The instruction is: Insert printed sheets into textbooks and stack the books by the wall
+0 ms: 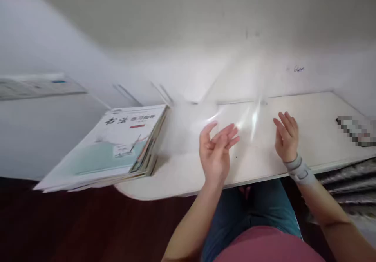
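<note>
Two hands, the left (216, 152) and the right (286, 136), stand open and empty above a white desk (308, 113), with one grey wrist brace (299, 170) on the right. One blurred clear plastic sheet (245, 119) lies just beyond the fingers, its long axis unreadable. One stack of workbooks (117, 148) lies diagonally to the left, overhanging the desk edge.

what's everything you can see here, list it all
white desk: 1, white, across the view
stack of books: 1, white and pale green covers, left end of desk, overhanging its edge
clear plastic sheet: 1, transparent, blurred, just beyond the hands
papers: 1 pile, white, far left
pixelated object: 1, black and white, right end of desk
fabric: 1, grey, below desk at right
floor: dark red, below desk at left
left hand: 1, raised, open
right hand: 1, raised, open
wrist brace: 1, grey, right wrist
</note>
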A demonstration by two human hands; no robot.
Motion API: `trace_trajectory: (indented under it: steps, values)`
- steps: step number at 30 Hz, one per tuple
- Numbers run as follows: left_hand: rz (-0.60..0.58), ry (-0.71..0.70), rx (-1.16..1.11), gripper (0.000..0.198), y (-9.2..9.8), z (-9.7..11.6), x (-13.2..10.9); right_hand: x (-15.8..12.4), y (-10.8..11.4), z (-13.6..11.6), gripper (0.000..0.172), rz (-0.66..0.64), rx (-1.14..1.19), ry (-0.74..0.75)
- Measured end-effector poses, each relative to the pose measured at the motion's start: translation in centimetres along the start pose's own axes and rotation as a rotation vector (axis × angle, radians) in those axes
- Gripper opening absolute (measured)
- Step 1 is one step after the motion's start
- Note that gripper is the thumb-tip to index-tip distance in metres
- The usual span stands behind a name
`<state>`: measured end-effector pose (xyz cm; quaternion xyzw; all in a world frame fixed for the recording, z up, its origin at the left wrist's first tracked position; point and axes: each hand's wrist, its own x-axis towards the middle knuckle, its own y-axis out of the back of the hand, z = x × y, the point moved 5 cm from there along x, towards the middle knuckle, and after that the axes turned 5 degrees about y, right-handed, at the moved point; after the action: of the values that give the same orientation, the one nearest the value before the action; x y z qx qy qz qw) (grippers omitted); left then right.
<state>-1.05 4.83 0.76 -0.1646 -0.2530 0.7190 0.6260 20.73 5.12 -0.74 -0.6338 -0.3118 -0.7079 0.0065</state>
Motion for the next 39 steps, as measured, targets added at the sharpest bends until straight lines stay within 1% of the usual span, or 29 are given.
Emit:
trace_trajectory:
  steps: [3,5,7,8,10,13,18,21,23,24,25,26,27,28,30,31,32,33,34,36,38,39]
  values:
    - [0.169,0.115,-0.021,0.048,4.5,-3.9,-0.5,-1.4,1.0,0.8,0.048,-0.23,-0.049,0.097]
    - [0.276,0.208,-0.047,0.044,7.0,-6.1,-1.2,-2.9,0.8,1.1,0.045,-0.385,-0.073,0.147]
    - [0.326,0.32,-0.076,0.044,8.6,-7.7,-2.1,-5.0,0.1,1.0,0.041,-0.538,-0.082,0.187]
    - [0.336,0.366,-0.088,0.045,9.1,-8.2,-2.5,-6.1,-0.4,0.9,0.04,-0.614,-0.079,0.201]
    - [0.348,0.439,-0.106,0.043,9.6,-8.6,-3.1,-8.1,-1.4,0.8,0.038,-0.74,-0.064,0.199]
    - [0.368,0.53,-0.115,0.038,9.7,-8.5,-3.7,-10.0,-2.1,0.9,0.034,-0.83,-0.022,0.158]
    - [0.404,0.601,-0.115,0.035,10.0,-8.4,-4.0,-10.6,-2.2,1.4,0.048,-0.887,0.076,0.145]
    - [0.405,0.613,-0.126,0.035,10.4,-8.6,-4.1,-10.7,-2.2,1.8,0.05,-0.89,0.103,0.138]
    - [0.42,0.595,-0.128,0.033,10.9,-8.3,-4.5,-10.8,-2.3,2.0,0.049,-0.885,0.107,0.139]
    - [0.433,0.563,-0.119,0.032,11.2,-7.8,-4.7,-10.9,-2.3,2.0,0.048,-0.883,0.107,0.143]
    - [0.456,0.495,-0.093,0.033,11.8,-7.0,-4.9,-11.0,-2.2,2.1,0.047,-0.88,0.11,0.15]
    - [0.484,0.379,-0.042,0.035,12.4,-5.7,-5.0,-11.1,-2.2,2.1,0.047,-0.875,0.114,0.157]
    - [0.515,0.213,0.042,0.039,13.0,-3.8,-5.0,-11.1,-2.1,2.1,0.048,-0.862,0.116,0.162]
    - [0.54,0.011,0.165,0.045,13.5,-1.5,-4.9,-11.0,-2.0,2.1,0.05,-0.843,0.118,0.165]
    - [0.537,-0.394,0.537,0.051,13.6,3.5,-4.1,-10.5,-1.9,2.1,0.056,-0.783,0.114,0.164]
    - [0.5,-0.524,0.773,0.05,13.4,5.6,-3.1,-10.2,-1.9,2.0,0.056,-0.753,0.112,0.169]
    - [0.443,-0.582,1.05,0.043,13.2,7.2,-1.5,-9.8,-2.0,1.8,0.056,-0.728,0.11,0.18]
    - [0.395,-0.581,1.317,0.039,13.3,8.4,0.4,-9.4,-2.2,1.5,0.053,-0.71,0.108,0.198]
    - [0.386,-0.524,1.552,0.039,13.8,9.3,2.6,-9.1,-2.4,1.3,0.05,-0.7,0.1,0.22]
    - [0.405,-0.264,1.924,0.046,15.8,10.0,6.6,-8.7,-2.9,0.9,0.046,-0.69,0.066,0.252]
    - [0.46,0.028,2.103,0.054,17.9,10.0,9.0,-8.9,-3.3,0.9,0.043,-0.689,0.021,0.264]
    - [0.484,0.109,2.142,0.056,18.6,9.8,9.5,-9.2,-3.4,1.1,0.043,-0.69,0.001,0.265]
